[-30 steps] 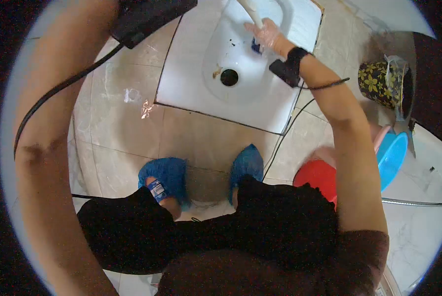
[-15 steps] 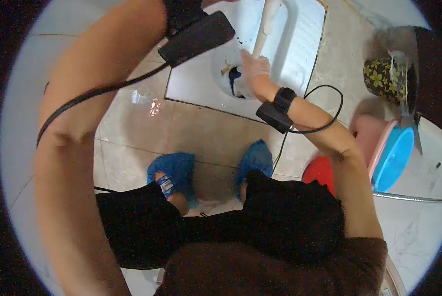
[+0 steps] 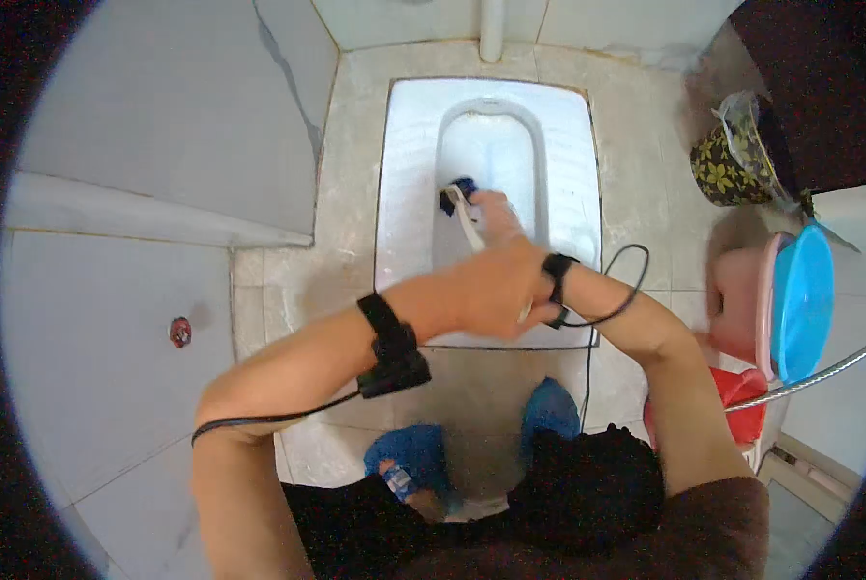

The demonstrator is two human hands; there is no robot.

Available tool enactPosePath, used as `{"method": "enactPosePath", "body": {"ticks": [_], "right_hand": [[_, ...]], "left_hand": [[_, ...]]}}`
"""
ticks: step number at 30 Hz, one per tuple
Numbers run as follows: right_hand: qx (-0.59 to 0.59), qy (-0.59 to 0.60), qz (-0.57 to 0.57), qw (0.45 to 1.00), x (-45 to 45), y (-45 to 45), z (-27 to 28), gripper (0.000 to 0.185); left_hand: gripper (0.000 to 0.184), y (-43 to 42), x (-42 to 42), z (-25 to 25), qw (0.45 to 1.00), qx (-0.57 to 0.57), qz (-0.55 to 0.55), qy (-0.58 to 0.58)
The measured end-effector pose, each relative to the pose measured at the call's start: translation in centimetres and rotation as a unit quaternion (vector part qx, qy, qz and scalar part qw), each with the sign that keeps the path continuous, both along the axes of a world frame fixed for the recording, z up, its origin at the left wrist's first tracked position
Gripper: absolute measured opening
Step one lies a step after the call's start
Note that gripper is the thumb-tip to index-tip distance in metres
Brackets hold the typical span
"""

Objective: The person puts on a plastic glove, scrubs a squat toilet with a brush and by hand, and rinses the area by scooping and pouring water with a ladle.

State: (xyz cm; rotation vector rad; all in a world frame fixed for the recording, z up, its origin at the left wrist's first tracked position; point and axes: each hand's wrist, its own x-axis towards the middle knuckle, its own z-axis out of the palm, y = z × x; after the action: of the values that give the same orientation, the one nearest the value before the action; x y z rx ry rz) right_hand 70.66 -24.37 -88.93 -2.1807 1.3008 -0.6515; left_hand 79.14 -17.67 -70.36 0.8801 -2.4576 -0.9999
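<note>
A toilet brush with a dark blue head (image 3: 462, 197) and a white handle (image 3: 469, 224) rests inside the bowl of a white squat toilet (image 3: 409, 184). My right hand (image 3: 498, 217), in a thin clear glove, is low beside the brush head, its fingers closed at the handle and partly blurred. Nearer to me, my left hand (image 3: 505, 290) is curled into a fist over the upper handle, crossing above my right wrist. Its grip hides most of the handle. Black straps with small boxes and cables sit on both wrists.
At right stand a flower-patterned bin (image 3: 728, 174) with a plastic bag, a pink basin (image 3: 742, 300), a blue basin (image 3: 805, 304) and a red basin (image 3: 747, 406). A metal hose (image 3: 829, 372) crosses there. Blue shoe covers (image 3: 409, 454) are on my feet. Grey panels line the left.
My left hand has come down from the top edge toward my body, and the brush handle now slants toward me. The brush head has shifted within the bowl. My view has tilted forward.
</note>
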Motion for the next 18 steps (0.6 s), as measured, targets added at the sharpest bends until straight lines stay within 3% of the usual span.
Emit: {"method": "enactPosePath", "body": {"ticks": [2, 5, 8, 10, 11, 13, 15, 18], "right_hand": [[0.008, 0.129, 0.082, 0.988, -2.0, -1.2, -3.5, 0.025], [0.316, -0.048, 0.073, 0.945, -2.2, 0.4, 0.0, 0.019], [0.587, -0.223, 0.064, 0.776, -2.5, 2.1, 3.7, 0.020], [0.295, -0.073, 0.183, 0.935, -2.1, 2.4, -2.4, 0.017], [0.301, -0.044, 0.117, 0.945, -1.1, 2.9, -1.3, 0.018], [0.209, 0.065, 0.166, 0.961, -0.2, 2.3, -3.7, 0.017], [-0.004, 0.217, 0.383, 0.898, 0.5, -0.1, -11.5, 0.019], [-0.036, 0.266, 0.294, 0.917, -1.1, -1.2, -3.3, 0.015]], "left_hand": [[0.019, 1.8, 0.2, -2.2, 0.974, 0.089, -0.081, -0.190], [0.011, 3.6, 0.7, -4.9, 0.929, -0.069, -0.248, -0.265], [0.009, 4.7, 0.7, -6.2, 0.916, -0.135, -0.281, -0.252], [0.008, 5.3, 1.0, -8.1, 0.917, -0.168, -0.220, -0.288], [0.008, 5.5, 1.2, -8.6, 0.914, -0.183, -0.192, -0.306], [0.014, 4.3, 1.3, -7.7, 0.922, -0.155, -0.141, -0.324], [0.028, 3.7, 1.6, -7.2, 0.937, -0.153, -0.065, -0.307], [0.055, 3.6, 3.1, -6.6, 0.959, -0.136, 0.081, -0.236]]}}
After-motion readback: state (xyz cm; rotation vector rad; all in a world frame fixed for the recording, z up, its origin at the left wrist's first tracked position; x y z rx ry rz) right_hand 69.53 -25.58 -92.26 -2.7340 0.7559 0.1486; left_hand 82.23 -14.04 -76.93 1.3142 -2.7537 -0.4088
